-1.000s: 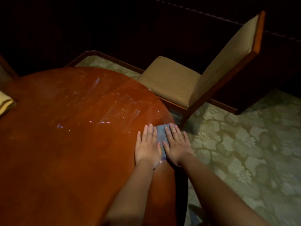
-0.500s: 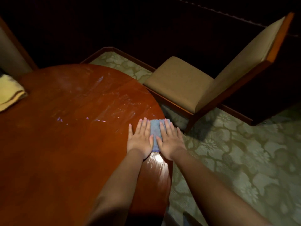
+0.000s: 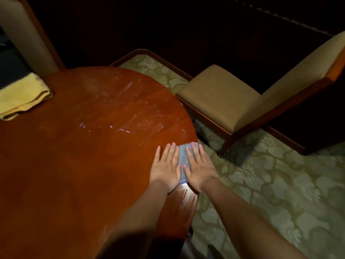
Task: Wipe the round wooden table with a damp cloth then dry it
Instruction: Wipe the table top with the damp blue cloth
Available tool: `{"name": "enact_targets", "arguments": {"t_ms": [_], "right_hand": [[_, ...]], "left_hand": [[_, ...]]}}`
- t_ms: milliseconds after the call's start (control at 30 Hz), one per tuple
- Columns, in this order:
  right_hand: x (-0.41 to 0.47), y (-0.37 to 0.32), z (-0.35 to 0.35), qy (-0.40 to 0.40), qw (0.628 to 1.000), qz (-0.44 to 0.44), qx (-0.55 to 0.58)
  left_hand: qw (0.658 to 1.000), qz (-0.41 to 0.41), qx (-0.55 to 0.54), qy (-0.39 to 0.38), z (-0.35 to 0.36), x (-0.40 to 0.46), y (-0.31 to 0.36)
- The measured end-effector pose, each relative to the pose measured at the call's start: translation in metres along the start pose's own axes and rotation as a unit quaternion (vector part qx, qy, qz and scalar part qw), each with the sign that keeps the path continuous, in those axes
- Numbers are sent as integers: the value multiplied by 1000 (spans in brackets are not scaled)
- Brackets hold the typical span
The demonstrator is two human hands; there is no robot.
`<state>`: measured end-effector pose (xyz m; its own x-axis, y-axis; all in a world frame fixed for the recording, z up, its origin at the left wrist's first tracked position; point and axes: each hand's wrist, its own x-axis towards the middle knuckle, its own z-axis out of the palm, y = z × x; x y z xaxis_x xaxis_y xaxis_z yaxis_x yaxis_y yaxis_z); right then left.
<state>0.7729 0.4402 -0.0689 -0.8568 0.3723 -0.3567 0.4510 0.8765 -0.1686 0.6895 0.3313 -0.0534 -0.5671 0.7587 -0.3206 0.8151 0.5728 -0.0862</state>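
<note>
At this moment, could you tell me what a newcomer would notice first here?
Two hands, left and right, press flat on a blue cloth at the right edge of the red-brown round table. Wet streaks shine beyond them. A folded yellow cloth lies at the far left, and a tan chair stands to the right.

dim, warm | glare on table (image 3: 183, 191) edge | dark background | wide-angle bend

Bare table (image 3: 78, 165) left & far of hands, folded yellow cloth (image 3: 22, 94) far-left edge, chair (image 3: 233, 98) just beside far-right rim
</note>
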Motion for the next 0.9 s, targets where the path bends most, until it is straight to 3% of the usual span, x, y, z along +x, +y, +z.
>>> {"name": "enact_targets", "arguments": {"t_ms": [900], "right_hand": [[127,14,-51,11,994,-81,-69]], "left_hand": [[992,-123,11,-5,-29,100,-30]]}}
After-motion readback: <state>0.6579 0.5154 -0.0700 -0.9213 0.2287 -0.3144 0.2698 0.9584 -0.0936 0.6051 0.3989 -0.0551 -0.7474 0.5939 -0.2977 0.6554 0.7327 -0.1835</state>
